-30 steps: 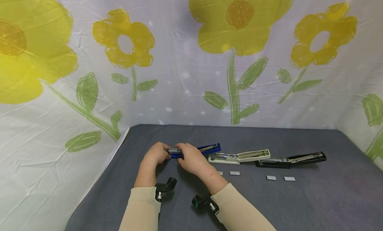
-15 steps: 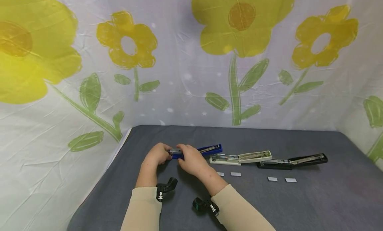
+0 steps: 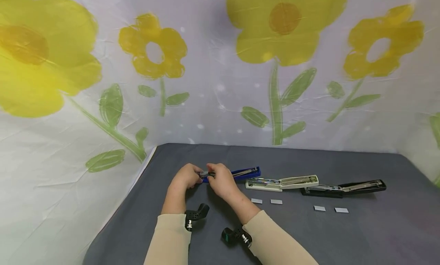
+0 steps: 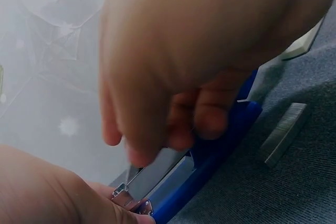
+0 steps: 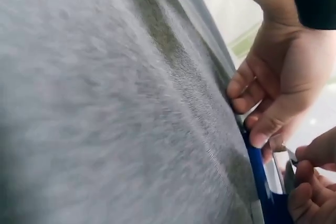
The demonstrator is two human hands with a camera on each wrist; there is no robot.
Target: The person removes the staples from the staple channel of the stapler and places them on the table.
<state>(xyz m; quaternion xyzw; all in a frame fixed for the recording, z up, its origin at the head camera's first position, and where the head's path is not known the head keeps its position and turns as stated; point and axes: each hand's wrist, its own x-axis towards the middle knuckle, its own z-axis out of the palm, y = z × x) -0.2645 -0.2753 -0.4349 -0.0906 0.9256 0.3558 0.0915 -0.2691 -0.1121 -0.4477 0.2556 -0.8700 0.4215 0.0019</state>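
Note:
A blue stapler (image 3: 246, 172) lies opened out on the table, its metal magazine (image 4: 160, 171) uncovered. My left hand (image 3: 185, 177) grips its left end, the thumb pressing on the blue base in the right wrist view. Over the magazine, my right hand (image 3: 222, 181) pinches a thin, shiny metal piece (image 5: 291, 156) between thumb and finger; blur and fingers hide its kind. The right hand covers the stapler's middle in the head view. One staple strip (image 4: 286, 135) lies on the cloth beside the blue base.
To the right lie an opened white stapler (image 3: 264, 185) and an opened black stapler (image 3: 364, 186). In front of them are staple strips (image 3: 276, 202) and more staple strips (image 3: 342, 210). A flowered curtain (image 3: 213, 104) hangs behind the grey tabletop (image 3: 292, 238).
The head view has turned slightly left, so everything appears further right. My right fingers have drawn together near the left fingertips; the blue stapler stays in place.

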